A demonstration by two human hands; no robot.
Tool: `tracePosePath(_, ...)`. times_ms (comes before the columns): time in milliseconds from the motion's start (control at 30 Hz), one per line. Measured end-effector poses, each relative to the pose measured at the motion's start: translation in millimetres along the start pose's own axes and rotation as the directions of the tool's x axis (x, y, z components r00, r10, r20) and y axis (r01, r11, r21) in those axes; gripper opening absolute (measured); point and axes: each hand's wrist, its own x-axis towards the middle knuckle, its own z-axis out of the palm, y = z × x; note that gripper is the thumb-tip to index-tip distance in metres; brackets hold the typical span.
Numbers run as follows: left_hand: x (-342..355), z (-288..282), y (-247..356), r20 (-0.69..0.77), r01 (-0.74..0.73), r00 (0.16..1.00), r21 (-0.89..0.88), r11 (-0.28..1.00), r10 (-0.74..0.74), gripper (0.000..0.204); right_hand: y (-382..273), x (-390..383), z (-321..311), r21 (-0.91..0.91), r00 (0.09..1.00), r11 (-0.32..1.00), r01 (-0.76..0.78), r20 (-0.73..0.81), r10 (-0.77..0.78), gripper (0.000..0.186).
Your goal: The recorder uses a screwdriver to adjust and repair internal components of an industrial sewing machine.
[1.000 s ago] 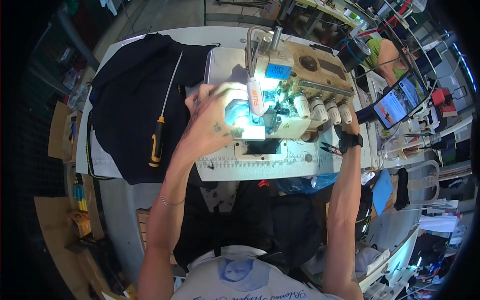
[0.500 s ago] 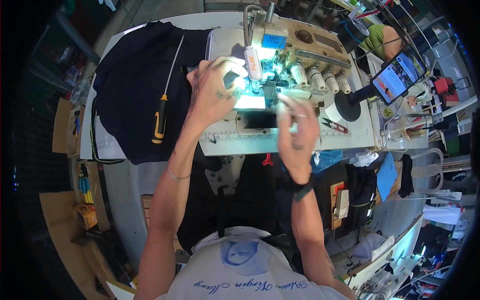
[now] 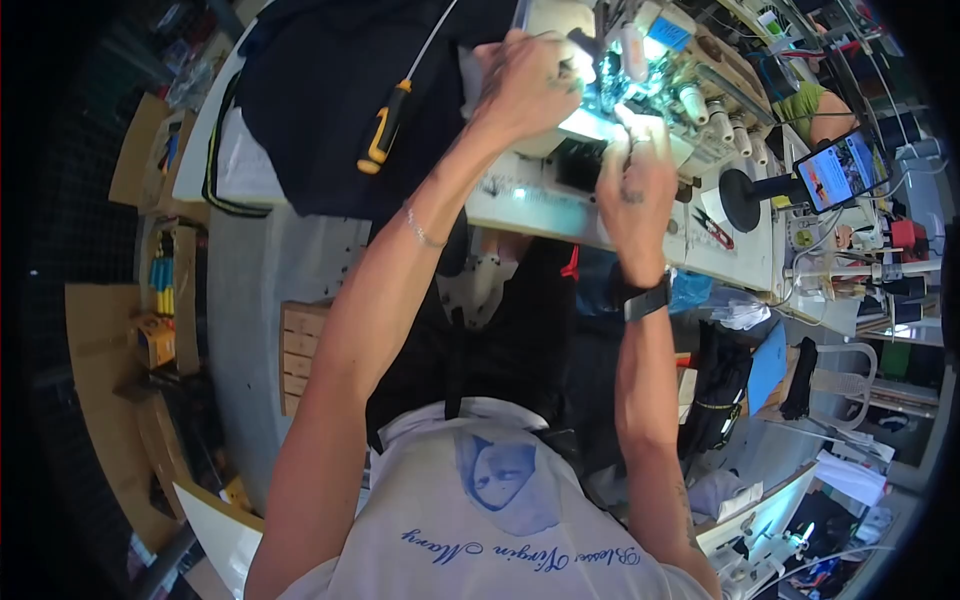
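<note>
— Two hands on it? Where is it?

— Yes — the sewing machine (image 3: 640, 90) sits at the far edge of the worktop (image 3: 540, 205). Right hand (image 3: 635, 195) rests fingers-down by the lit needle area; left hand (image 3: 525, 85) curls over the head. Whether either grip pinches anything, I cannot tell.

— How would it handle?

— Heavy and rigid, I'd judge; hold the solid body, not the fragile thread guides. A screwdriver (image 3: 385, 125) lies on dark cloth (image 3: 310, 110).
</note>
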Motion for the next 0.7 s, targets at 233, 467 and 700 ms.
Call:
tracePosePath(233, 1.6, -4.3, 8.3, -0.152, 0.071, 0.985, -0.043, 0.996, -0.077, 0.02, 9.3, 1.6, -3.1, -0.043, 0.998, 0.997, 0.061, 0.028, -0.06, 0.018)
tracePosePath(467, -3.6, 0.8, 2.1, -0.019, 0.192, 0.977, -0.331, 0.924, -0.21, 0.021, 12.6, 12.5, -12.8, -0.268, 0.974, 0.963, -0.012, 0.213, 0.072, 0.028)
tracePosePath(700, 1.2, 8.0, 3.8, -0.163, 0.132, 0.98, 0.083, 0.988, -0.117, 0.026, 5.3, 18.4, -11.7, -0.145, 0.986, 0.989, -0.02, 0.161, 0.044, 0.028)
